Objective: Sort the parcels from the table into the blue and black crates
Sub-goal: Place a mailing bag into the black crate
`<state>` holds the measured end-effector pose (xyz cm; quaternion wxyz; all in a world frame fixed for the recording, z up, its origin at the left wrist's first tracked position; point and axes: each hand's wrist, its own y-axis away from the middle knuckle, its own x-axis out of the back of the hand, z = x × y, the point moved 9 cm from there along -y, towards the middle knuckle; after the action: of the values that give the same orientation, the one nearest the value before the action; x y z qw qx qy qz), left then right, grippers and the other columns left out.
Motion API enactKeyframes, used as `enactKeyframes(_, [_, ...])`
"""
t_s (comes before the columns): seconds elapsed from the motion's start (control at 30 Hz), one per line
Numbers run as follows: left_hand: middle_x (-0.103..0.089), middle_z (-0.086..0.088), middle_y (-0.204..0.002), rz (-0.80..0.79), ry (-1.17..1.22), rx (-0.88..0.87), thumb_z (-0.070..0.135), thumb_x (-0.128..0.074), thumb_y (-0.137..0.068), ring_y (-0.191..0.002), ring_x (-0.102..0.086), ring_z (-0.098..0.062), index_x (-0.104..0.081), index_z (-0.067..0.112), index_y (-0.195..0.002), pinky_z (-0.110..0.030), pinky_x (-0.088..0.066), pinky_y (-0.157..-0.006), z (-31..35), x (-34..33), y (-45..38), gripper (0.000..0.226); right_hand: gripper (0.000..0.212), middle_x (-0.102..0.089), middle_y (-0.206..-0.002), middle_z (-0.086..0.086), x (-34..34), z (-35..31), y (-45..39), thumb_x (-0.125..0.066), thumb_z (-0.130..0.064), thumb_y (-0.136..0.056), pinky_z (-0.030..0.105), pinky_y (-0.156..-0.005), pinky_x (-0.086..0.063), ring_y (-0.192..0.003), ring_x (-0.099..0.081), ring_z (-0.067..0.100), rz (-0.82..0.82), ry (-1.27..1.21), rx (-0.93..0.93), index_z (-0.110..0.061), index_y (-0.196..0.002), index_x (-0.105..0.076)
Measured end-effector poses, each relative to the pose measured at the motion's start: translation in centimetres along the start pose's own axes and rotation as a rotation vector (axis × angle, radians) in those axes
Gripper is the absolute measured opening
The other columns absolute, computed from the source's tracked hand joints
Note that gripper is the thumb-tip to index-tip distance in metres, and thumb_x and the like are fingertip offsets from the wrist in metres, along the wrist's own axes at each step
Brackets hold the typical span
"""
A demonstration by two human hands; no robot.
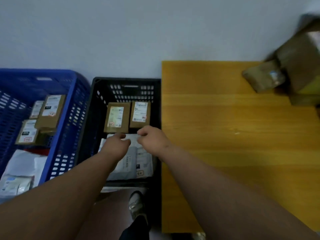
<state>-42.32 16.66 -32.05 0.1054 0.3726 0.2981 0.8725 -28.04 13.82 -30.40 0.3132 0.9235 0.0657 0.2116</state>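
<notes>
From the head camera, both hands are reaching into the black crate [97,104]. The left hand [116,146] and right hand [152,138] are hovering over a grey mailer [133,163] lying at the crate's near end; their fingers are loosely curled, and whether they are pinching its far edge I cannot tell. Two boxes [117,117] are lying side by side beyond it. The blue crate [72,94] is standing just left, holding boxes and bags. More parcels [294,66] are sitting, blurred, on the table [225,135].

Blue crate [76,104], black crate [97,104], yellow table [225,135]
</notes>
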Motion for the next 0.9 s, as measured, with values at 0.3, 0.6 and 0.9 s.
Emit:
enactKeyframes(0.3, [-0.045,-0.012,-0.143,-0.119,0.005,-0.239,0.03,-0.05,-0.1,-0.12,-0.049,-0.033,-0.044,0.017,-0.141,-0.035,-0.039,-0.083,14.1,-12.6,13.6,0.044,0.031,-0.053,-0.131,0.008,18.6,12.8,16.1,-0.046,-0.017,-0.099,0.038,-0.089,-0.046,-0.112,-0.054,0.026,0.264,0.072,-0.069,-0.014,-0.128,-0.055])
enactKeyframes(0.6, [-0.044,-0.014,-0.144,-0.275,-0.112,-0.368,0.029,-0.052,-0.099,-0.124,-0.048,-0.032,-0.046,0.013,-0.14,-0.03,-0.038,-0.09,21.4,-23.5,20.0,0.045,0.04,-0.048,-0.137,0.013,29.2,27.2,25.9,-0.042,-0.018,-0.1,0.032,-0.08,-0.041,-0.109,-0.054,0.029,0.383,0.222,-0.351,-0.012,-0.139,-0.046])
enactKeyframes(0.9, [-0.038,-0.014,-0.149,-0.379,-0.266,-0.378,0.033,-0.049,-0.1,-0.129,-0.045,-0.034,-0.04,0.014,-0.144,-0.036,-0.04,-0.096,24.0,-29.6,19.6,0.048,0.053,-0.038,-0.145,0.012,33.5,37.4,31.1,-0.049,-0.038,-0.097,0.043,-0.109,-0.037,-0.132,-0.039,0.032,0.536,0.228,-0.594,-0.017,-0.145,-0.039])
